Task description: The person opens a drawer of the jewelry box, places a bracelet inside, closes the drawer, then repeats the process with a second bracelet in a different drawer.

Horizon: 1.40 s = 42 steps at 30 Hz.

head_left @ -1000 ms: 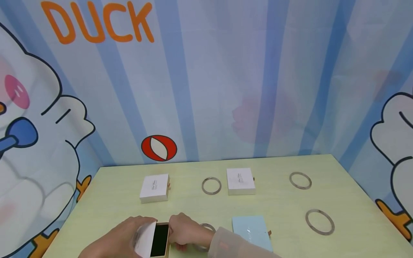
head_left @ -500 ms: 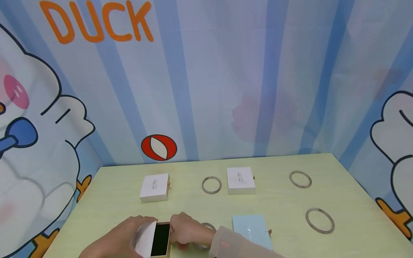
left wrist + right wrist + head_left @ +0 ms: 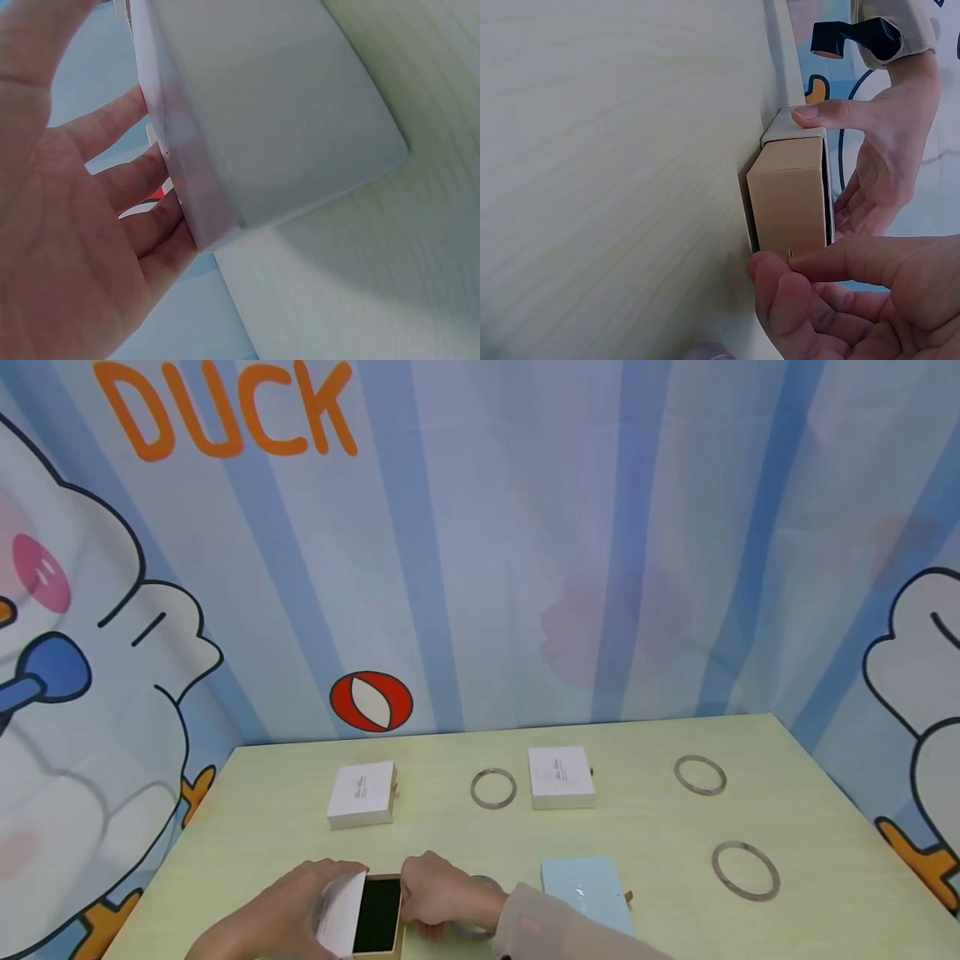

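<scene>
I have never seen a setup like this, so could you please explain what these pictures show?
There is no machine here, just a person's bare left hand and right hand. The wide picture is from a head-worn camera; the other two are from cameras on each wrist. On the pale table lie two white boxes, a blue box and four rings, one partly hidden. The left hand holds a third white box; the right hand pinches at the end of its tan drawer, which is partly out and dark inside.
</scene>
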Each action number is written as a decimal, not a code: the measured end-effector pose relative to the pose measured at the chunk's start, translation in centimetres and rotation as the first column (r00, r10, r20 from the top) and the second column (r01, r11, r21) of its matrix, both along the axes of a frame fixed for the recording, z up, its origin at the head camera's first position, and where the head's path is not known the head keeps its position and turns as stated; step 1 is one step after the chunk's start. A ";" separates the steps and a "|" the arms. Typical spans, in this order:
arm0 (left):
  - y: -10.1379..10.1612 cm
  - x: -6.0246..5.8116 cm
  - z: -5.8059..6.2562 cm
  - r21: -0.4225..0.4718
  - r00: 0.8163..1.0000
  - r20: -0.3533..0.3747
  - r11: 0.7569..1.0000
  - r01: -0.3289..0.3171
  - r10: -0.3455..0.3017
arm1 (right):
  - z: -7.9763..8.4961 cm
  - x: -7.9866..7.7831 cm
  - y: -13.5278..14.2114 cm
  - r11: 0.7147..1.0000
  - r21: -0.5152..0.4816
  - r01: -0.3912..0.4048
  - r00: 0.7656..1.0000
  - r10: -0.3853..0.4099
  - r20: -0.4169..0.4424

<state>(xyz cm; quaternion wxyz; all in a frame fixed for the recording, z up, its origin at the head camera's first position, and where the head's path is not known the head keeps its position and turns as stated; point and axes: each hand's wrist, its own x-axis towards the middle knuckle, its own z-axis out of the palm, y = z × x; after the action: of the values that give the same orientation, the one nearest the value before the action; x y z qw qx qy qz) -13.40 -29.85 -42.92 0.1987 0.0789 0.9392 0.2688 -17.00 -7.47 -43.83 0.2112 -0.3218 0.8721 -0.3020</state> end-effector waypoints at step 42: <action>0.1 -0.1 -0.2 0.004 0.998 0.057 1.000 -0.031 0.031 | 0.0 -0.2 0.8 1.000 0.013 -0.002 1.000 0.002 0.008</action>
<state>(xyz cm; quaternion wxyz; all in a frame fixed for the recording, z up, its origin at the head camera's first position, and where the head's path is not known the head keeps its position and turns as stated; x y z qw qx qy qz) -13.52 -29.72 -43.16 0.2208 0.0574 0.9336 0.2764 -17.22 -6.62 -43.81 0.2169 -0.3199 0.8729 -0.2977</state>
